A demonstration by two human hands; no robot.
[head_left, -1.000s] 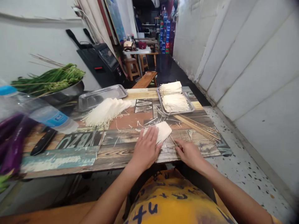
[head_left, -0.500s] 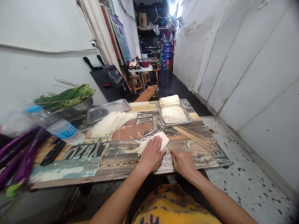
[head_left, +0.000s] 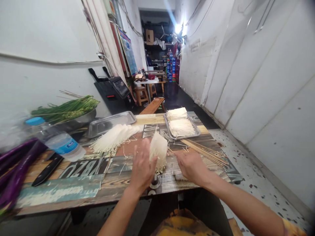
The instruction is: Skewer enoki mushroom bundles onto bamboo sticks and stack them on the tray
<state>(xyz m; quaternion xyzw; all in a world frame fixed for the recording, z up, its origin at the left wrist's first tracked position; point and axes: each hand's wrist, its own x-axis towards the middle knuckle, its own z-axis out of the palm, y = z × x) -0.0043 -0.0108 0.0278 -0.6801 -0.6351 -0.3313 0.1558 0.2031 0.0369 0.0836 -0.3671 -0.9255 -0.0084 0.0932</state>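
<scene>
The enoki bundle [head_left: 158,149] is at twelve o'clock, tilted between your hands, frilly ends toward six. Your left hand [head_left: 142,168] is at its nine o'clock side, fingers spread; I can't tell whether that grip holds it. Your right hand [head_left: 193,166] pinches a thin skewer [head_left: 171,151] at three. I'd steady the bundle against the desk [head_left: 118,178] and keep your left fingers off the skewer's line. The skewer's tip is hard to make out; your left fingers are blurred.
</scene>
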